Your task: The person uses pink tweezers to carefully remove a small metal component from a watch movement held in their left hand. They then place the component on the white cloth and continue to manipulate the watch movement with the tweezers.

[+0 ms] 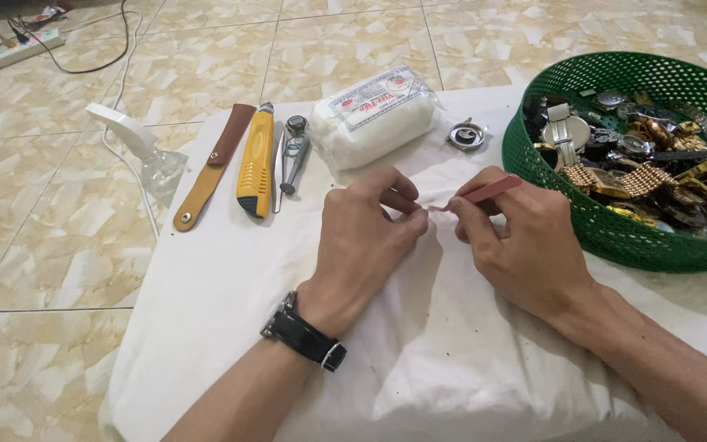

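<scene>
My left hand (366,237) rests on a white cloth (231,286), its fingers pinched around something small and white that I cannot make out. My right hand (517,241) holds red-handled tweezers (488,193), whose tips point left and meet the pinched item between the two hands. A black watch sits on my left wrist (304,336).
On the cloth's far side lie a brown leather strap (210,168), a yellow utility knife (255,162), small metal pliers (292,151), a wrapped white cotton pack (374,117) and a round metal watch part (466,135). A green mesh basket (607,225) of watches stands right. A power strip (22,49) lies on the tiled floor.
</scene>
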